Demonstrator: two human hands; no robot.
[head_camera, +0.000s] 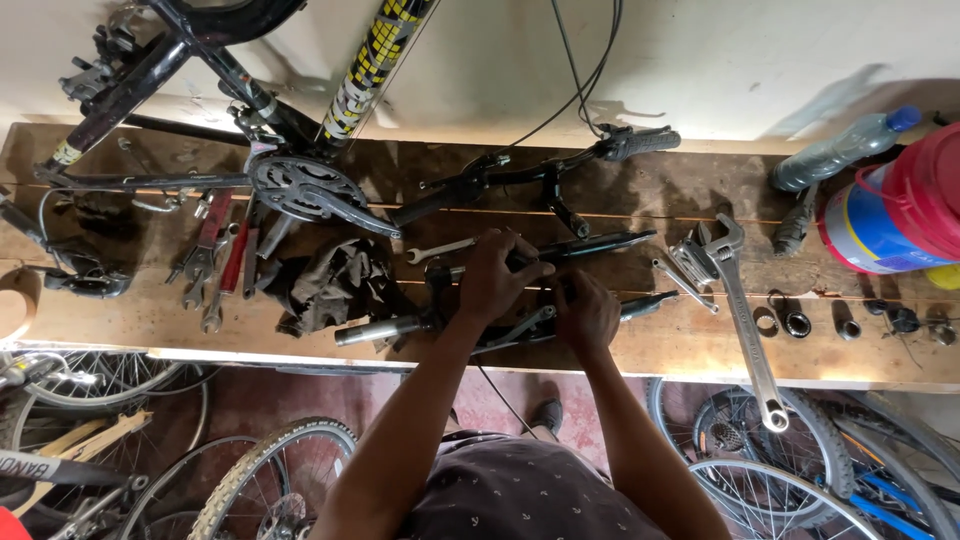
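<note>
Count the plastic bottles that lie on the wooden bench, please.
1. A clear plastic bottle with a blue cap lies on its side at the far right of the brown wooden bench, beside a red and blue container. Others may be hidden behind that container.

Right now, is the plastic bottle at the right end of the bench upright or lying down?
Lying down. The clear bottle rests on its side along the wooden bench, blue cap pointing right, beside the red and blue container.

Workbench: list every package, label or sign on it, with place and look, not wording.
Round tub: right end of bench, on its side, red lid, blue, yellow and white label.
Plastic bottle: lying behind the tub, greyish, blue cap.
Frame tube decal: top centre, yellow-and-black chequered.
</note>
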